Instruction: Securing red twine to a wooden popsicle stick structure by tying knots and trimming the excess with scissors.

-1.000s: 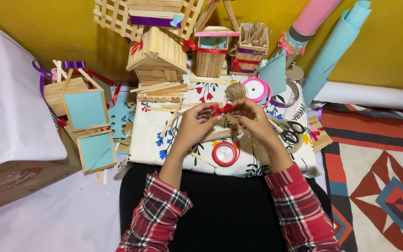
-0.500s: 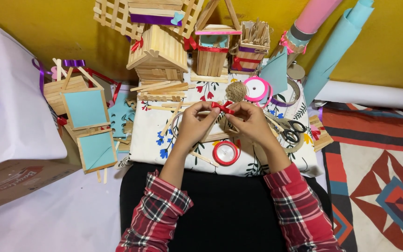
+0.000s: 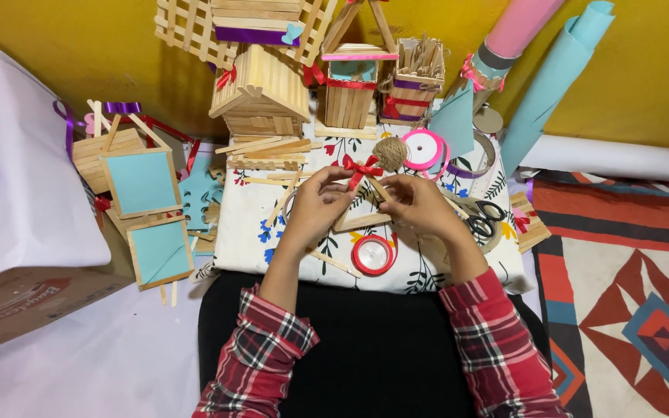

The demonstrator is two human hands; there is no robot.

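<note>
1. Both forearms, in red plaid sleeves, reach forward and angle inward over the floral cloth [image 3: 257, 232].
2. The left hand [image 3: 315, 205] pinches the left side of a wooden stick triangle [image 3: 361, 220], fingers curled shut on it.
3. The right hand [image 3: 420, 205] grips the triangle's right side.
4. A red ribbon bow [image 3: 360, 168] sits at the triangle's top, between the fingertips.
5. A red ribbon spool [image 3: 372, 255] lies just below the hands.

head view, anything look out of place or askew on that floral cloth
Nothing looks damaged or spilled. The floral cloth is cluttered: loose craft sticks lie at mixed angles. Both hands, left hand and right hand, pinch a stick triangle topped with a red bow.
</note>
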